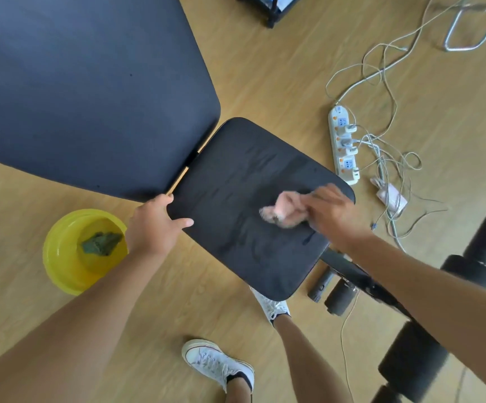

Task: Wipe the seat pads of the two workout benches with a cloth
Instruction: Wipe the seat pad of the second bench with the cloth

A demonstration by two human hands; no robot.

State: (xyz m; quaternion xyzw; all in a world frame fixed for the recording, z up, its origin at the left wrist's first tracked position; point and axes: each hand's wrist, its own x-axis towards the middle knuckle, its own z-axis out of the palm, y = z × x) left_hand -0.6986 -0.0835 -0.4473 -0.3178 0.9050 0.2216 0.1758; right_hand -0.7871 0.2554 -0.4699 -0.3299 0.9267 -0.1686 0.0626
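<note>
A black seat pad (241, 181) of a workout bench fills the middle of the view, with damp streaks on its surface. My right hand (333, 212) presses a crumpled pink cloth (284, 212) onto the pad near its right edge; the hand is blurred by motion. My left hand (155, 223) rests on the pad's left corner, thumb on top and fingers curled over the edge. The bench's large black back pad (75, 82) rises at the upper left, separated from the seat by a narrow gap.
A yellow basin (61, 263) with a green cloth (102, 242) in it stands on the wooden floor at the left. A white power strip (343, 146) with tangled cables lies to the right. Black foam rollers (410, 362) and the bench frame sit at the lower right. My two white shoes (215, 363) stand below the pad.
</note>
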